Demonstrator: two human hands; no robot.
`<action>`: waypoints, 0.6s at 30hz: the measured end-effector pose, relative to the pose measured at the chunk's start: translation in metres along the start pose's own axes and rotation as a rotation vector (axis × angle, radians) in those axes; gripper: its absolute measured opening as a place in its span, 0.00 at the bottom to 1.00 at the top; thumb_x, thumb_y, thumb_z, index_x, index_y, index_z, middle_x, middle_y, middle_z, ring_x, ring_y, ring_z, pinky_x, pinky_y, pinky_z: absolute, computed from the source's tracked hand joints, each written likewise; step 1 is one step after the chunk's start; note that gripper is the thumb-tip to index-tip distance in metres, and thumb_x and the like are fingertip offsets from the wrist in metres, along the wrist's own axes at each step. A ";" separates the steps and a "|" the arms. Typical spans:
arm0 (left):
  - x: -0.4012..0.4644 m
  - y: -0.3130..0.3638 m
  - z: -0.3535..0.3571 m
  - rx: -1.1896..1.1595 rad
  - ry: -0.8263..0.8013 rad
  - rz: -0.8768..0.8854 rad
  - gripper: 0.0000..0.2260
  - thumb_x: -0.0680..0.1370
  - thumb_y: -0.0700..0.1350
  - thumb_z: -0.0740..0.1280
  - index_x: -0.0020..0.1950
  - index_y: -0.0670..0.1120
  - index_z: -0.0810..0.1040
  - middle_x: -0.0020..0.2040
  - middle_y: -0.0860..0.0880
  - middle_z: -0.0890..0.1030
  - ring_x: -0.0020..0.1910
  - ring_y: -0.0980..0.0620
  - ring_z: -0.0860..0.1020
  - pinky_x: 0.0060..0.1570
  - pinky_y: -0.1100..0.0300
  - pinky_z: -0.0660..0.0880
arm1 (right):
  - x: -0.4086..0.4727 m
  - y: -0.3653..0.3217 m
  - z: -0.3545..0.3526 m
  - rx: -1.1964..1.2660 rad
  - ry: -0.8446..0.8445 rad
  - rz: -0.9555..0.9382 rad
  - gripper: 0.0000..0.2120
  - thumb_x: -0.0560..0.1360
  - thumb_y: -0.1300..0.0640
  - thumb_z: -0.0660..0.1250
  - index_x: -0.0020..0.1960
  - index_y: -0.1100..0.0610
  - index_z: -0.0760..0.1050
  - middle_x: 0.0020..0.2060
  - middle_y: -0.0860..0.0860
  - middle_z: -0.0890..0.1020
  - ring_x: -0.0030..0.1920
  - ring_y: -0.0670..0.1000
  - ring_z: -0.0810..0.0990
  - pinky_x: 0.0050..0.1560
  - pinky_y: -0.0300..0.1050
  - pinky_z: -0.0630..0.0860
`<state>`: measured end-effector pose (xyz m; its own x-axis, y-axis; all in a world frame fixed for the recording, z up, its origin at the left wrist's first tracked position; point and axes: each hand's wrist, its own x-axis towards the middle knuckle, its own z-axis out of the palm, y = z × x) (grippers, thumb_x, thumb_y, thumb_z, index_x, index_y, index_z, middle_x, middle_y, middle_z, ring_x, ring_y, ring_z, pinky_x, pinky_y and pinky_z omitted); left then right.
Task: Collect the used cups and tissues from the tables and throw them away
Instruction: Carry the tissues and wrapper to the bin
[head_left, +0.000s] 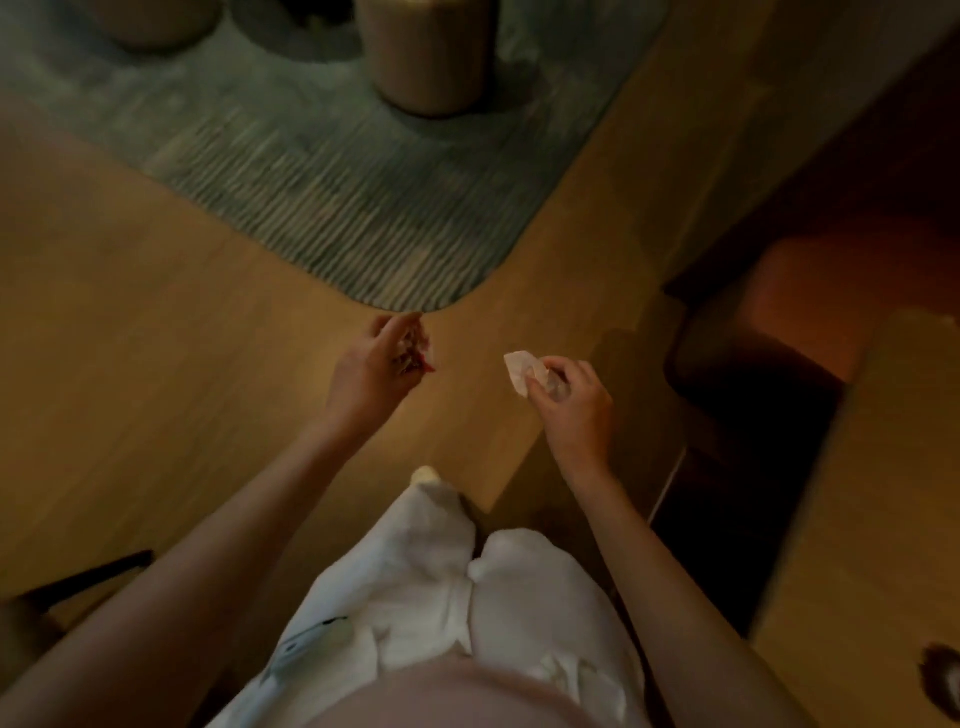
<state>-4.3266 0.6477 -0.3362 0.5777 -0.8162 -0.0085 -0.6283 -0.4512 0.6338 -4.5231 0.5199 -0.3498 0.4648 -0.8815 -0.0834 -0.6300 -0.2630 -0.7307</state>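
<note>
I am standing on the wooden floor and looking down at my two hands. My left hand is held out in front of me, and its grip is closed around a crumpled bit of trash with red on it. The picture is too blurry for me to tell just what that bit is. It sits in my curled fingers and peeks out on the right side of my hand. My right hand pinches a small white tissue between my thumb and fingers. The tissue sticks out to the left of that hand, toward my other hand. My hands are near each other but do not touch. A green striped rug lies on the floor ahead, with a round tan stool on it. A dark cabinet is on my right.
</note>
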 end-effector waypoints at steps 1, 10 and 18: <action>0.007 -0.016 -0.017 -0.007 0.023 -0.030 0.29 0.69 0.40 0.75 0.69 0.43 0.71 0.62 0.41 0.74 0.55 0.43 0.77 0.49 0.52 0.76 | 0.015 -0.020 0.016 -0.001 -0.028 -0.044 0.13 0.73 0.50 0.70 0.56 0.52 0.78 0.51 0.46 0.78 0.49 0.46 0.77 0.43 0.42 0.79; 0.057 -0.150 -0.127 -0.092 0.276 -0.363 0.28 0.69 0.40 0.74 0.68 0.46 0.72 0.60 0.46 0.75 0.54 0.47 0.77 0.51 0.53 0.76 | 0.135 -0.186 0.152 -0.056 -0.287 -0.374 0.13 0.74 0.53 0.71 0.57 0.54 0.77 0.52 0.49 0.78 0.47 0.45 0.75 0.44 0.40 0.76; 0.127 -0.283 -0.223 -0.034 0.441 -0.584 0.28 0.68 0.41 0.74 0.67 0.48 0.73 0.58 0.48 0.76 0.53 0.47 0.77 0.47 0.54 0.76 | 0.241 -0.308 0.306 -0.054 -0.510 -0.517 0.12 0.73 0.53 0.71 0.55 0.56 0.78 0.50 0.52 0.80 0.48 0.50 0.77 0.49 0.51 0.77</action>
<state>-3.9590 0.7519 -0.3440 0.9742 -0.2214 -0.0445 -0.1412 -0.7510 0.6450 -4.0270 0.5086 -0.3525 0.9353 -0.3502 -0.0514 -0.2750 -0.6273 -0.7286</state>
